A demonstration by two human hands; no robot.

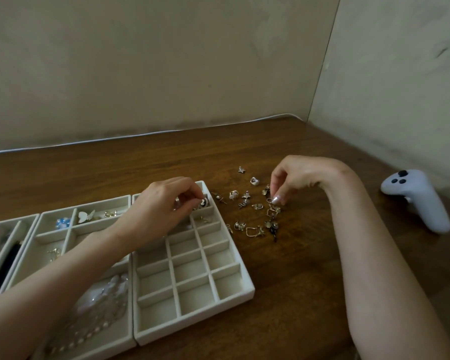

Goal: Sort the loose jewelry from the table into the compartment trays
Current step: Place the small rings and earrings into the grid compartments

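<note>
Loose earrings and rings (pixel 255 209) lie scattered on the wooden table right of a cream grid tray (pixel 244 289). My right hand (pixel 294 178) hovers over the pile and pinches a small ring (pixel 270 200) between thumb and fingertips. My left hand (pixel 164 203) reaches over the grid tray's top-right compartments, its fingers curled and pinching a small piece at a black-and-white item (pixel 202 203); what it holds is too small to name. The middle tray (pixel 37 236) holds blue beads (pixel 63 223), a white butterfly piece (pixel 85 216) and a pearl necklace (pixel 96 315).
A third tray (pixel 0 229) with long slots and a dark item sits at the far left. A white controller (pixel 416 198) lies on the table at the right. Walls close in behind and on the right.
</note>
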